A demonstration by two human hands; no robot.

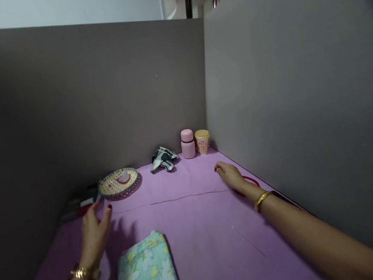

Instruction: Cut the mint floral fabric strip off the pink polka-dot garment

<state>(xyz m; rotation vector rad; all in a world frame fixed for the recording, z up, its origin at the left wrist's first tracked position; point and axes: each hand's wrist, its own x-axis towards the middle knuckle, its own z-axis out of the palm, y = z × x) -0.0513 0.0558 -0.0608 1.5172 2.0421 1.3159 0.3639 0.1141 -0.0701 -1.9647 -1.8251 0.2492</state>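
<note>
My left hand (93, 228) is over the left of the purple cloth, thumb and fingers apart, nothing between them. Just beyond its fingertips is a shallow woven basket (109, 187) with a small pale item in it. My right hand (230, 175) is at the right side, its fingers bent and pressed together; anything in them is hidden. Partly behind that wrist shows a red curved loop (253, 180). Nearest me, a folded mint-green floral cloth (147, 277) lies right of my left forearm. A thin line (188, 196), thread or crease, crosses between both hands.
Grey partitions (113, 95) enclose the purple-covered table (204, 240) at the back and right. Near the back corner stand a pink jar (188, 145) and a yellow-lidded cup (202, 142), with a crumpled plaid cloth (163, 159) to their left. Dark items (80, 205) lie at the left edge.
</note>
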